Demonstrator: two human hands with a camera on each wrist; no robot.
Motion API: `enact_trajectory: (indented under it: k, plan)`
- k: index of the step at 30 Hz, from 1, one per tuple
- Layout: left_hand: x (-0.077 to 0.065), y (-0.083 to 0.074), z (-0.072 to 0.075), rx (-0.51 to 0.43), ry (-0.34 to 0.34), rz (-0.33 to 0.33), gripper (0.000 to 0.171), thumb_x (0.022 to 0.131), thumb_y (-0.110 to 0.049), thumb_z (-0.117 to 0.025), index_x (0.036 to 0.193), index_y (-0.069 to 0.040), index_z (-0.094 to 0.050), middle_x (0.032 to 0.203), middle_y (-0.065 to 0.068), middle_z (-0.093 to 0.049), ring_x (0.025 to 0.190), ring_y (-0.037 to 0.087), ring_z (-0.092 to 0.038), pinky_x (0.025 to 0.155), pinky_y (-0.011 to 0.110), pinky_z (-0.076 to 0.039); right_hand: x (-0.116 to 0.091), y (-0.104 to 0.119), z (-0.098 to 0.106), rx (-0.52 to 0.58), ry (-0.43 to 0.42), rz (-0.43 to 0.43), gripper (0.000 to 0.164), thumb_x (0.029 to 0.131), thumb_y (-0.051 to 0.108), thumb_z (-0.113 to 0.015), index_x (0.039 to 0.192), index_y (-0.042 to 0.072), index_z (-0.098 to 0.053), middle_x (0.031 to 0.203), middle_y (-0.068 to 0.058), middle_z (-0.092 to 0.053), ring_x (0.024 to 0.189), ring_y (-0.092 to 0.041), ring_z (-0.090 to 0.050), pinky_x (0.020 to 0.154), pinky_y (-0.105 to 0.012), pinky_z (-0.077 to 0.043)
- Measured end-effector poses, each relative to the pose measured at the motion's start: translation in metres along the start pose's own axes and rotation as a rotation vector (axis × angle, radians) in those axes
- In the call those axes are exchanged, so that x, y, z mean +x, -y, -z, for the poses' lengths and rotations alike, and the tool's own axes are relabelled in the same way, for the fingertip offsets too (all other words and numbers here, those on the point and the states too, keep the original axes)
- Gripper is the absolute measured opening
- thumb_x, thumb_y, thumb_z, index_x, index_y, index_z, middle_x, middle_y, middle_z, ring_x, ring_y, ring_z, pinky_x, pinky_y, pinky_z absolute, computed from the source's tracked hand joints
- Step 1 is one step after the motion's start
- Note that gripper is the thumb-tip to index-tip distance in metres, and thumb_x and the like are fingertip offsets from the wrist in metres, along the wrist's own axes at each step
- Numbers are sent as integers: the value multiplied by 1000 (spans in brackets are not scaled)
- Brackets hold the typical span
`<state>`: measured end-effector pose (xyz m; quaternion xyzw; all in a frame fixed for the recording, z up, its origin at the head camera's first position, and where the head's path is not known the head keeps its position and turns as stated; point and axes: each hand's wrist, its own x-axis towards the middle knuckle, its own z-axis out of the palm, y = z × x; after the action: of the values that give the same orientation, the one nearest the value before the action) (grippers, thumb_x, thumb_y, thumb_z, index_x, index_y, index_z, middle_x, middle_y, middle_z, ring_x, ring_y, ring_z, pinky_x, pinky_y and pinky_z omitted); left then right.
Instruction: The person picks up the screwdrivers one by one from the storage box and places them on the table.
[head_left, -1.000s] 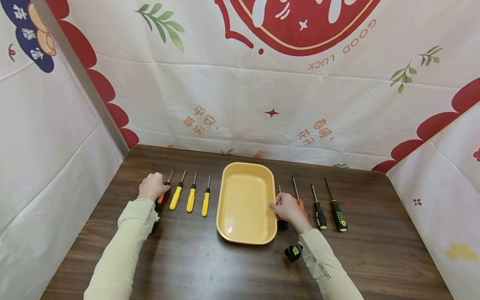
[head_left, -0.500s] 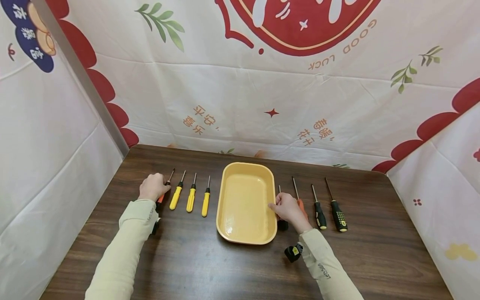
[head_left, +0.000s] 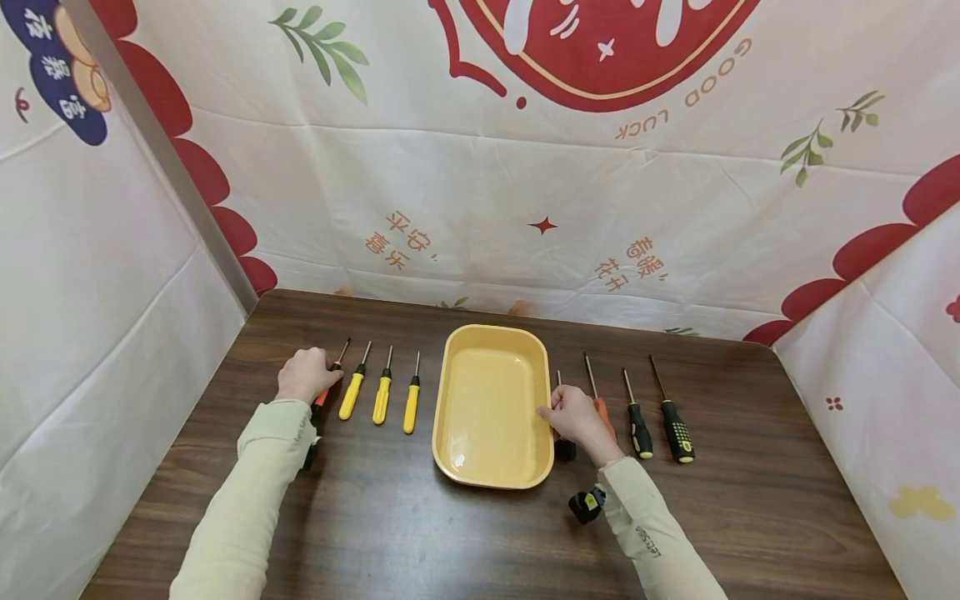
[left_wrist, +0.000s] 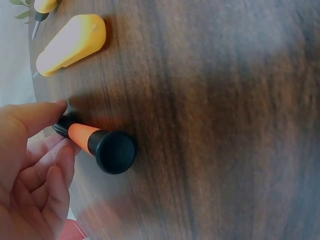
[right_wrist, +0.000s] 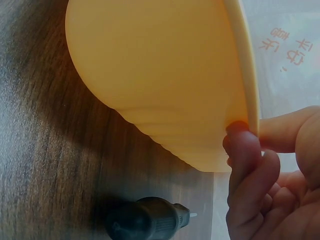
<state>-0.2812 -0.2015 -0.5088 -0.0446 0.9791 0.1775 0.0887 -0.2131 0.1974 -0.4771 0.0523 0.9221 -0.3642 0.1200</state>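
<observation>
My left hand [head_left: 303, 375] is at the left end of the table, its thumb and fingers pinching an orange-and-black screwdriver [left_wrist: 84, 136] near the front of the handle. The screwdriver's shaft points toward the back of the table, and the hand covers part of it in the head view. At the middle of the table lies a yellow rectangular tray [head_left: 491, 400] with nothing in it. My right hand [head_left: 579, 414] pinches the tray's right rim, thumb over the edge and fingers against the outer wall. Partly hidden under that hand is a dark-handled screwdriver [right_wrist: 150, 220].
Several yellow-handled screwdrivers [head_left: 381, 400] lie in a row between left hand and tray. Right of the right hand lie a red-handled screwdriver [head_left: 604, 415] and two black ones, one of them a black-and-yellow screwdriver [head_left: 678, 433]. A printed cloth [head_left: 480, 192] hangs behind the table.
</observation>
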Motion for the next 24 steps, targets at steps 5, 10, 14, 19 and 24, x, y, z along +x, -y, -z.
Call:
enact_trajectory:
  k: [5, 10, 14, 19, 24]
  plan:
    - [-1, -1, 1, -3, 4, -1, 29, 83, -26, -63, 62, -9, -53, 56, 3, -47, 54, 19, -46, 47, 31, -33, 0, 0, 0, -5, 0, 0, 21, 83, 10, -63, 72, 3, -46, 54, -6, -49, 40, -12, -50, 40, -24, -42]
    - [-1, -1, 3, 5, 10, 6, 27, 83, -27, -64, 65, -8, -56, 59, 5, -50, 56, 20, -47, 48, 32, -34, 1, 0, 0, -1, -1, -6, 21, 83, 10, -63, 72, 3, -46, 54, -6, -49, 40, -12, -50, 40, -24, -43]
    - [-1, -2, 3, 10, 13, 11, 29, 83, -28, -63, 63, -9, -54, 58, 4, -49, 56, 20, -47, 48, 32, -34, 1, 0, 0, 0, 1, -11, 21, 83, 10, -63, 73, 3, -46, 55, -6, -49, 41, -12, -51, 41, -25, -44]
    - [-1, -2, 3, 17, 8, 12, 32, 82, -29, -64, 60, -11, -51, 56, 3, -46, 56, 20, -47, 48, 32, -33, 2, -1, 0, 3, 6, -12, 21, 83, 10, -63, 73, 3, -45, 56, -6, -49, 41, -12, -51, 41, -26, -45]
    - [-2, -2, 5, 21, 8, 10, 30, 82, -30, -64, 61, -11, -54, 59, 4, -49, 57, 21, -48, 48, 33, -35, 2, -1, 1, 1, 9, -2, 21, 83, 10, -63, 73, 3, -46, 55, -6, -49, 40, -12, -51, 40, -25, -44]
